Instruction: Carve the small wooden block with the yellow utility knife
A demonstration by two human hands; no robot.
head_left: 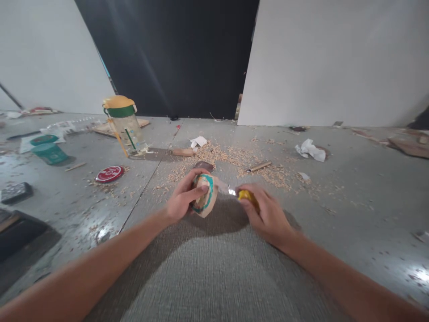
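Observation:
My left hand (182, 199) is closed around a pale wooden piece (204, 197) marked with a teal outline and some orange. My right hand (264, 214) grips a knife by its yellow handle (246, 195). The short metal blade (226, 188) points left and touches the upper right edge of the wooden piece. Both hands hover just above a grey mat (208, 259), in front of a spread of wood shavings (234, 161).
A clear water bottle (125, 127) with a yellow-green lid stands at the back left. A red round lid (109, 174), a teal tub (50, 152), crumpled white paper (311, 150), small wooden sticks (182, 152) and a dark object (15, 192) lie on the grey floor.

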